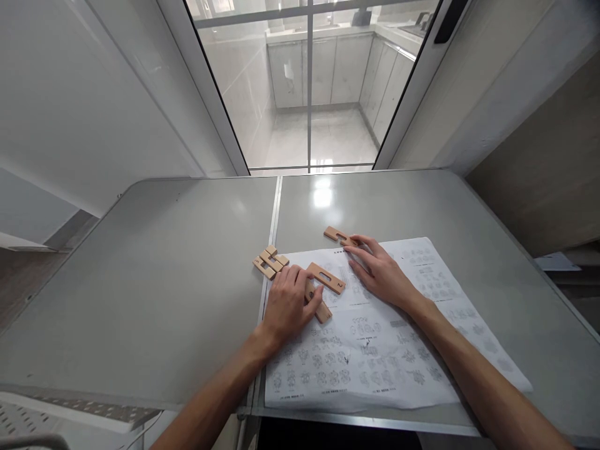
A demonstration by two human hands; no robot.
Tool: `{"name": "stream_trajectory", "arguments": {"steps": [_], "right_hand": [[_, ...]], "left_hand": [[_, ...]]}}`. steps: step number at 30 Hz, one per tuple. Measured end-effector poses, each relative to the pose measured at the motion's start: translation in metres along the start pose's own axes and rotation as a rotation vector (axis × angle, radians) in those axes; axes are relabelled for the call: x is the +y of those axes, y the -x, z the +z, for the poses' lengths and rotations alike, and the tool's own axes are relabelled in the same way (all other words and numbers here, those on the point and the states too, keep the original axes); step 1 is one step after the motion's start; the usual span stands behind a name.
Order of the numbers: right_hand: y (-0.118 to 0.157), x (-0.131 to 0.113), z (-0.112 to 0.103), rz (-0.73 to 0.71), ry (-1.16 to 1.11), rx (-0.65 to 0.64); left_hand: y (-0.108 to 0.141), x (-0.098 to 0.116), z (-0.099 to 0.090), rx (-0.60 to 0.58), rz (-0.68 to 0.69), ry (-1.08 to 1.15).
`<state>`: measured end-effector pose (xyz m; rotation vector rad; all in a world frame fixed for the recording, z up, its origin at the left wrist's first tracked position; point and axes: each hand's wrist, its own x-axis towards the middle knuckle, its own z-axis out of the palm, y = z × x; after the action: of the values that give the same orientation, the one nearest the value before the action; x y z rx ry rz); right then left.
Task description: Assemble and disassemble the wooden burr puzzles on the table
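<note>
My left hand [289, 303] is curled over a wooden puzzle piece [323, 312] on the printed sheet, its thumb and fingers around it and partly hiding it. Just beyond lies a slotted wooden piece marked 2 [327, 279], flat on the paper. To the left of those fingertips, several notched wooden pieces [265, 262] sit together at the sheet's corner. My right hand [380, 270] has its fingertips on the right end of a notched wooden piece [335, 234] beyond the sheet's top edge. The fingers cover that end.
The white sheet [375, 375] carries rows of small printed diagrams and lies creased on the grey folding table [187, 281]. A metal seam [275, 212] divides the tabletop. Past the far edge stands a glass door [285, 125], and a white wall rises at left.
</note>
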<state>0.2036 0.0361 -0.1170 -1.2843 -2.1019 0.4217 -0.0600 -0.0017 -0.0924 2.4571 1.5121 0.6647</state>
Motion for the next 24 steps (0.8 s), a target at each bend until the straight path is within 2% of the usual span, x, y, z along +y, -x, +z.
{"name": "stream_trajectory", "arguments": {"steps": [5,14,17,21,24], "right_hand": [[0.001,-0.007,0.0,-0.038,-0.071,-0.014],[-0.001,-0.012,-0.003,-0.115,-0.028,0.029],[-0.001,-0.014,-0.003,-0.132,-0.014,0.003],[-0.001,-0.018,-0.004,-0.109,-0.047,-0.019],[0.0,-0.022,-0.005,-0.086,-0.116,0.023]], "left_hand": [[0.0,0.0,0.0,-0.007,0.005,0.0],[0.0,0.0,-0.001,-0.013,-0.002,0.01],[0.0,0.0,0.0,-0.002,0.006,0.015],[0.001,0.0,-0.001,0.006,0.01,0.014],[0.001,0.001,-0.002,0.001,0.014,0.006]]}}
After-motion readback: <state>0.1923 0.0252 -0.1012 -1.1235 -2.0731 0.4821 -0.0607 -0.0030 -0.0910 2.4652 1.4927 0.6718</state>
